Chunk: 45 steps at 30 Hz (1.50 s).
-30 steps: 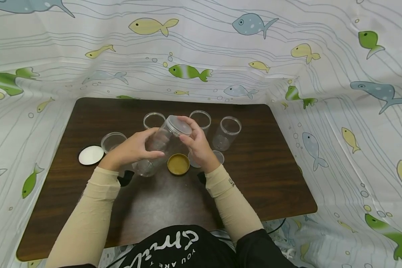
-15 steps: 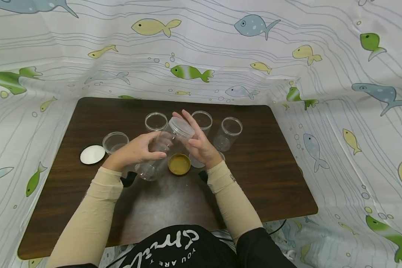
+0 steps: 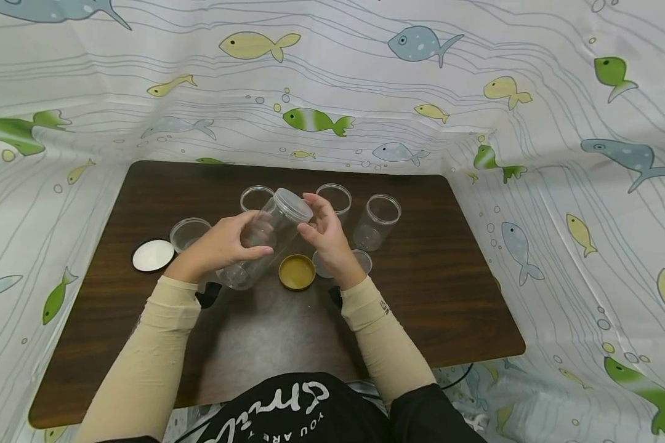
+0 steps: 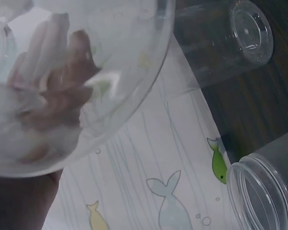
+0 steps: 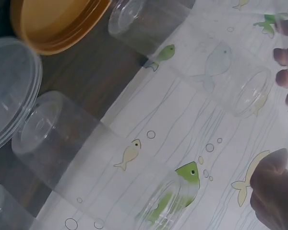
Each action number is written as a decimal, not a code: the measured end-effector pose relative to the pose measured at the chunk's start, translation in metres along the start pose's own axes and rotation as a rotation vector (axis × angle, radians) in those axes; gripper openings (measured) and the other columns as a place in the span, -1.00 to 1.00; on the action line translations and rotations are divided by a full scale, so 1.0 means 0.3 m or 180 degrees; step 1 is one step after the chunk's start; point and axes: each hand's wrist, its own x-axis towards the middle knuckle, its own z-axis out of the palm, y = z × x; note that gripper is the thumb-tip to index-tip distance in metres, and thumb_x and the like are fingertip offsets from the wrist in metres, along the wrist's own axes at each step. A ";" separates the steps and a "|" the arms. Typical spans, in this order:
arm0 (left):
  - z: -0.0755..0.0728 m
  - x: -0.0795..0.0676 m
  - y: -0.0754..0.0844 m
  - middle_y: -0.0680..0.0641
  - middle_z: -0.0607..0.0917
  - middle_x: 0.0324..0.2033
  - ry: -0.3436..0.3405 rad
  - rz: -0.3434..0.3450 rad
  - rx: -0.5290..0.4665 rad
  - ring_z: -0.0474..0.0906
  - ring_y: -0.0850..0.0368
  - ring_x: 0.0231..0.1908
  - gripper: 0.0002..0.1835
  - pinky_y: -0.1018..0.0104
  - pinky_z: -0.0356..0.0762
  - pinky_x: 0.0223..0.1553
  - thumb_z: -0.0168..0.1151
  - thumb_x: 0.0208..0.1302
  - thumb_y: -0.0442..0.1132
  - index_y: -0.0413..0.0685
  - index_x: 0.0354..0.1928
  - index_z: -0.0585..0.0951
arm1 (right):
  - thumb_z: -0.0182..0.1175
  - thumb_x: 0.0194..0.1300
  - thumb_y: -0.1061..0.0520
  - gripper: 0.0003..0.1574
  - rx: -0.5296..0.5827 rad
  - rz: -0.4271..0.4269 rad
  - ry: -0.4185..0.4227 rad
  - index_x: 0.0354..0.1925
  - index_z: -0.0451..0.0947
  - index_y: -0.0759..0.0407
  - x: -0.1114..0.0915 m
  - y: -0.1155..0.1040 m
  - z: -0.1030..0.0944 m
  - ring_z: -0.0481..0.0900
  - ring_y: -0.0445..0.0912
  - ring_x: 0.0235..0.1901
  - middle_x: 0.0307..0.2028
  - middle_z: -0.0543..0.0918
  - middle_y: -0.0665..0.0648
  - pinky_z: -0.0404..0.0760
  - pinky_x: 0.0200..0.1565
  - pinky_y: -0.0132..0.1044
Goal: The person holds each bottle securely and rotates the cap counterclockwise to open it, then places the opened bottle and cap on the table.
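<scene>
My left hand point(image 3: 218, 246) grips a clear plastic jar point(image 3: 281, 229) around its body, thumb on the near side. The jar leans, with its base toward the lower left and its top toward the upper right. A translucent screw lid point(image 3: 294, 205) sits on the mouth. At that lid is my right hand point(image 3: 332, 246), thumb at its lower edge and fingers bent at its far edge. In the left wrist view, left-hand fingers point(image 4: 62, 72) show through the jar wall. The right wrist view has the right thumb point(image 5: 273, 182) and fingertips apart at the frame's edge.
Behind the hands, open clear jars point(image 3: 378, 221) stand on the brown wooden table point(image 3: 421, 295). A gold lid point(image 3: 297, 272) lies below the held jar, a clear lid point(image 3: 362, 261) by the right wrist. Left lie a black-rimmed white lid point(image 3: 153, 255) and another clear jar point(image 3: 190, 232).
The right hand's fingers straightened and spread away from the lid half a second ago, and are now bent back at its edge. The jar dipped slightly and has come up again.
</scene>
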 end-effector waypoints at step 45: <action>0.000 -0.013 0.017 -0.15 0.63 0.13 0.0182 -0.0076 -0.0193 0.63 -0.05 0.05 -0.30 -0.03 0.60 0.02 0.42 0.29 -0.06 -0.15 0.37 0.37 | 0.35 0.15 -0.47 0.39 0.0247 -0.0275 0.0024 0.51 -0.04 0.33 0.019 -0.022 0.026 0.29 0.02 0.34 0.43 0.17 0.38 0.32 0.29 -0.12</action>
